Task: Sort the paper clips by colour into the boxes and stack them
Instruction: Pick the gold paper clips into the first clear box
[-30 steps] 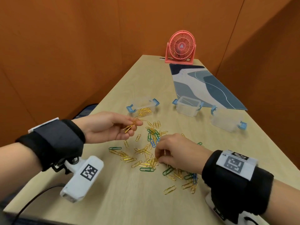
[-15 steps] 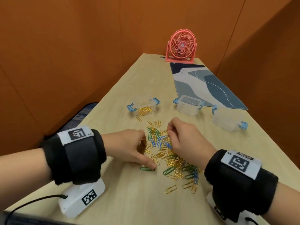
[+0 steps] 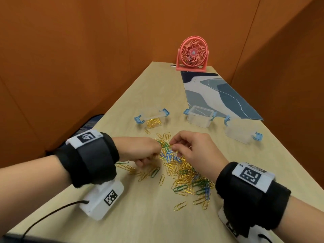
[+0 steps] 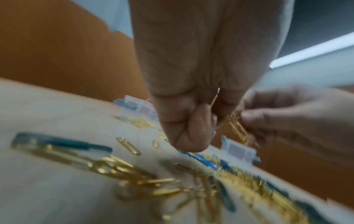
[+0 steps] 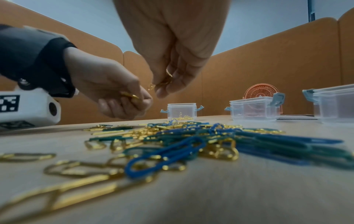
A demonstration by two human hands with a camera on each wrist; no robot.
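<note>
Gold, green and blue paper clips lie in a loose pile (image 3: 184,172) on the wooden table (image 3: 140,216). My left hand (image 3: 149,157) hovers knuckles up over the pile's left side, its curled fingers (image 4: 184,133) pinching gold clips (image 5: 132,96). My right hand (image 3: 174,146) hangs over the pile's far edge and pinches a few gold clips (image 5: 168,77) between thumb and fingertips. The two hands nearly touch. Beyond the pile stand three clear boxes with blue latches: the left box (image 3: 152,120) holds gold clips, while the middle box (image 3: 199,116) and right box (image 3: 242,134) look empty.
A patterned blue mat (image 3: 219,95) runs along the table's right side, with a pink desk fan (image 3: 192,53) at the far end. Orange partition walls close in on all sides. A few stray gold clips (image 3: 180,206) lie near the front edge.
My left hand came back from near the gold-clip box, turned palm down and dipped to the pile. My right hand moved from the pile's near side to its far edge and rose.
</note>
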